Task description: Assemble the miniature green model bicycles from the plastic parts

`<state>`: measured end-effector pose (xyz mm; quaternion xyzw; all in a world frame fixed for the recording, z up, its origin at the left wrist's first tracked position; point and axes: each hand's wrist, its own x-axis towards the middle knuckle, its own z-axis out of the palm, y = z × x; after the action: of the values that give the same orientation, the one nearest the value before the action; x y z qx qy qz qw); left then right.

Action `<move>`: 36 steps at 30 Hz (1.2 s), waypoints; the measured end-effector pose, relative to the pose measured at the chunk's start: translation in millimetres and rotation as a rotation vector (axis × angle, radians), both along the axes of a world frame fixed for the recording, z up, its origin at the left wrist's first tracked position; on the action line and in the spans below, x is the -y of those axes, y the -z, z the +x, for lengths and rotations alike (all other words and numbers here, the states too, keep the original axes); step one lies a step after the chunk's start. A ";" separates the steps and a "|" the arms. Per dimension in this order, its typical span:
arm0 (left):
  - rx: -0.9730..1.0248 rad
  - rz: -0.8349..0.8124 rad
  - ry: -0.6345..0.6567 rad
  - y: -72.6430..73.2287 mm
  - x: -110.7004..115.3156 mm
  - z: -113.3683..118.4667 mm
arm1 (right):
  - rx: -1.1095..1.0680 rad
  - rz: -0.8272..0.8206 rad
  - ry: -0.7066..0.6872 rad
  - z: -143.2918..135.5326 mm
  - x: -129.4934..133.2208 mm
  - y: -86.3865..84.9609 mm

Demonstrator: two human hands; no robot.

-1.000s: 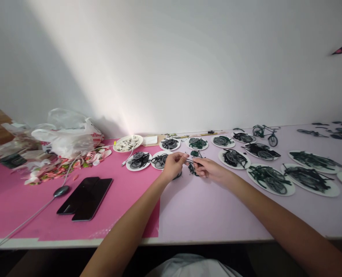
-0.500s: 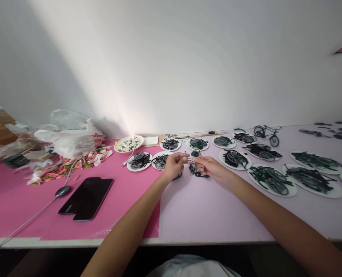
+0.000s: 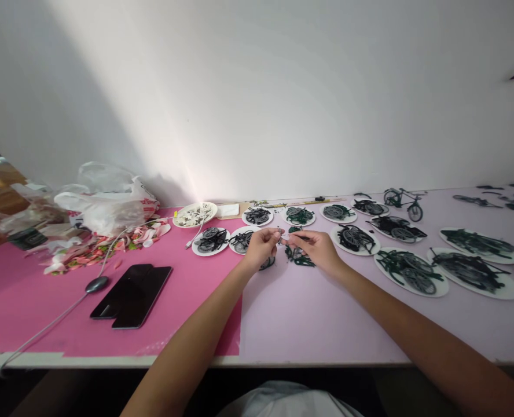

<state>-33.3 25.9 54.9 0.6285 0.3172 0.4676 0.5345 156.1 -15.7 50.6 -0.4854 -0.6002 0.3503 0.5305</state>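
My left hand (image 3: 262, 248) is closed in a pinch on a small thin part (image 3: 282, 234) over the middle of the table. Facing it from the right, my right hand (image 3: 318, 248) is pinched at the other side of that part; what its fingertips grip is too small to make out. Dark green parts (image 3: 301, 256) lie on the table below and between the hands. Just left of my left hand is a white plate of dark wheels and parts (image 3: 240, 240). To the right of my right hand sits another plate with black parts (image 3: 355, 239).
A small assembled bicycle (image 3: 403, 200) stands at the back right, among several plates of parts. At left are two black phones (image 3: 142, 296), a mouse-like grey device (image 3: 96, 284) with a cable, pink petals (image 3: 122, 243), a plastic bag (image 3: 105, 208) and a plate of pale pieces (image 3: 195, 215).
My right hand has turned slightly, its fingers now more bent and a little apart from my left hand's fingertips. The whole view has shifted slightly.
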 end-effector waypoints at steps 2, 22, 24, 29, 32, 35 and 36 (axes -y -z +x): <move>0.012 -0.020 0.019 -1.9 1.1 -0.7 | 0.044 0.029 0.018 0.9 1.0 0.3; -0.021 -0.009 0.048 -1.4 3.4 2.4 | 0.414 0.148 -0.197 19.1 -1.6 -3.8; -0.019 0.001 0.046 -1.1 4.8 3.1 | 0.423 0.123 -0.217 19.4 -0.8 -4.4; -0.036 0.069 0.026 2.0 4.7 4.0 | 0.369 0.064 -0.241 19.3 -0.5 -1.7; -0.046 0.123 0.008 4.0 3.3 4.9 | 0.316 0.013 -0.234 18.0 0.1 -2.0; -0.049 0.183 -0.015 5.6 2.0 5.4 | 0.244 -0.064 -0.261 17.4 -0.9 -2.4; -0.053 0.206 -0.021 6.4 1.5 5.4 | 0.223 -0.087 -0.277 17.6 -2.0 -2.1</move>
<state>-27.9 24.4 48.5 0.6889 0.2882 0.4867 0.4534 173.7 -13.7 52.7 -0.4563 -0.7007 0.3898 0.3858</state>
